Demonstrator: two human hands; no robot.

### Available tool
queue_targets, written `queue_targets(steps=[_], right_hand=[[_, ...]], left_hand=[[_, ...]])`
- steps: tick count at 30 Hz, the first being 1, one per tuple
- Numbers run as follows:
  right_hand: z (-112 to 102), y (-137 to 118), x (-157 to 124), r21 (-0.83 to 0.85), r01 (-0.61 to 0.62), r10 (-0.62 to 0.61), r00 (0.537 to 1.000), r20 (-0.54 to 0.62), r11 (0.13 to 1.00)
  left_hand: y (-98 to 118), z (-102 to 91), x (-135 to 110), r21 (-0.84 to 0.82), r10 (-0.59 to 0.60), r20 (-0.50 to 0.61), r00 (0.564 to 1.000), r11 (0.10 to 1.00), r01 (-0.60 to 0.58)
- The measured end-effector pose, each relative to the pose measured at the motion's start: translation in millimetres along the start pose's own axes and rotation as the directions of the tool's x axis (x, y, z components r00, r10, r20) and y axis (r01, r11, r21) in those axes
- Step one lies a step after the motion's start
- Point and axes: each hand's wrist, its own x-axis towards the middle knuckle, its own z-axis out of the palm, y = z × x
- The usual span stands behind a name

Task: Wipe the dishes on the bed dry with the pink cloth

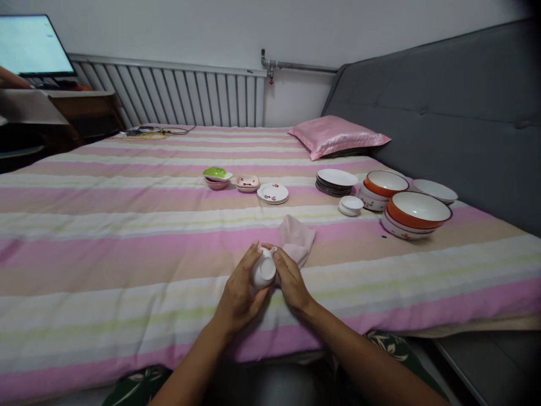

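Left grip: the left hand [239, 293] is closed around a small white cup [264, 270], which is held on its side with its base turned toward the camera.
Right grip: the right hand [291, 282] is pressed to the cup's other side, with its fingers closed on a pink cloth [296, 239] that trails away beyond the grip.
Cup's place: it is held between both hands, low over the bed [127, 225]; whether the bedding is touched cannot be told.
Slip risk: the cup looks glazed and is pinched mostly by fingertips, so it could be lost if either grip were loosened.
Landing: a drop straight down would probably be cushioned, but a roll toward the person could carry the cup over the front edge.
Crockery risk: a stack of small white saucers [350, 206] and the orange bowls [418, 211] stand beyond and right of the grip, and could be struck by a wide sweep of the right forearm.
Soft footing: the stacks rest on bedding and may be tipped if the mattress is pressed nearby.
Open room: bare bedding lies left of the grip, and ahead as far as the green dish [217, 175] and floral plate [273, 193].
Edges: the front edge runs under the forearms, and the far right side is closed off by a grey headboard [443, 113].
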Motion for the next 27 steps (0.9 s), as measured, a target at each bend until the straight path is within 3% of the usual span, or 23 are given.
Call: queue_targets(steps=[4, 7, 9, 11, 13, 15, 21, 24, 27], right_hand=[[-2.5, 0.7, 3.7, 0.069, -0.032, 0.031, 0.999, 0.019, 0.997], [-2.4, 1.1, 6.0, 0.1, -0.061, 0.061, 0.998, 0.002, 0.993], [-2.1, 2.1, 7.1, 0.119, -0.082, 0.086, 0.996, -0.028, 0.989], [-1.8, 3.4, 7.7, 0.135, -0.097, 0.105, 0.993, -0.048, 0.986], [-1.9, 4.7, 8.0, 0.157, -0.107, 0.117, 0.991, -0.057, 0.982], [-2.0, 5.5, 8.2, 0.19, -0.11, 0.123, 0.99, -0.062, 0.976], [-1.9, 5.6, 9.5, 0.223, -0.101, 0.121, 0.989, -0.079, 0.97], [-1.8, 6.2, 9.9, 0.194, -0.084, 0.102, 0.991, -0.086, 0.977], [-2.9, 7.7, 10.0, 0.093, -0.029, 0.04, 0.992, -0.118, 0.995]], left_hand=[[-2.4, 2.7, -1.4, -0.063, -0.102, -0.012, 0.995, 0.993, 0.101], [-5.5, 5.7, -2.1, -0.203, -0.274, -0.018, 0.961, 0.943, 0.265], [-6.1, 6.7, -0.6, -0.359, -0.443, 0.026, 0.896, 0.833, 0.422], [-5.1, 6.4, 2.8, -0.497, -0.595, 0.121, 0.794, 0.656, 0.567], [-3.3, 4.7, 7.2, -0.563, -0.675, 0.204, 0.709, 0.511, 0.649], [-1.6, 2.2, 11.1, -0.596, -0.7, 0.254, 0.667, 0.429, 0.678], [-1.2, -2.9, 13.0, -0.71, -0.702, 0.325, 0.633, 0.261, 0.654], [-1.5, -4.0, 12.1, -0.729, -0.695, 0.329, 0.64, 0.244, 0.639], [-2.2, -6.7, 12.7, -0.731, -0.674, 0.311, 0.671, 0.282, 0.622]])
